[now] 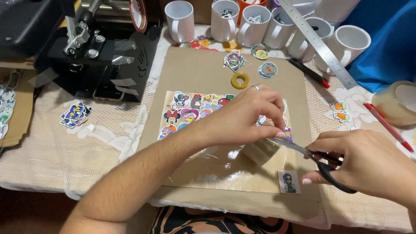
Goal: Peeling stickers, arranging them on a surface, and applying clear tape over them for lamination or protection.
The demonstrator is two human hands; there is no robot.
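My left hand [242, 115] reaches across a sheet of colourful cartoon stickers [190, 110] and pinches a strip of clear tape [260, 149] at its right side. My right hand [368, 162] holds black-handled scissors [312, 156], whose blades point left and touch the tape strip just below my left fingertips. The sticker sheet lies on a brown cardboard board [195, 69], and its lower part is covered with shiny clear film [221, 167]. A small cut-out picture of a figure in sunglasses [288, 181] lies on the board under the scissors.
Several white mugs [180, 19] line the back of the table. A metal ruler [318, 43], black marker [310, 73], yellow tape ring [239, 80], loose stickers [234, 60], a big tape roll [396, 103], a red pen [388, 127] and a black press machine [95, 52] lie around.
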